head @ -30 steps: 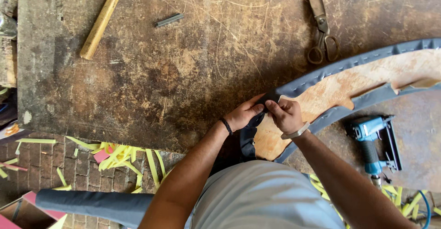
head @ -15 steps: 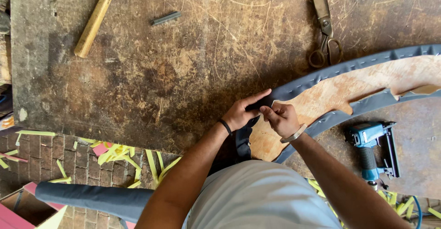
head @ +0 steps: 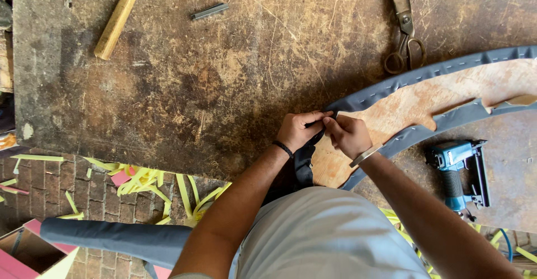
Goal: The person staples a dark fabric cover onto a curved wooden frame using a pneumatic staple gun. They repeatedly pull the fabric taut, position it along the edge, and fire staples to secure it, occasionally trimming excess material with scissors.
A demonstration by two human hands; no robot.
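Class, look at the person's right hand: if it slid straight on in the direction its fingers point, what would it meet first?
The right hand points toward the left hand, and both pinch the grey fabric edge of the curved plywood panel. It would most likely meet the left hand's fingertips at once; they look nearly touching.

grey fabric [head: 391,89], blue stapler [head: 456,170], yellow scraps [head: 140,179]

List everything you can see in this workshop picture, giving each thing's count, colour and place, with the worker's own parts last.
workbench: one, dark brown, centre
curved plywood panel: one, tan with grey fabric edging, right
scissors: one, rusty, top right
staple gun: one, blue, right edge
wooden handle: one, pale, top left
staple strip: one, grey, top
foam scraps: many, yellow, brick floor
left hand: pinching fabric
right hand: pinching fabric
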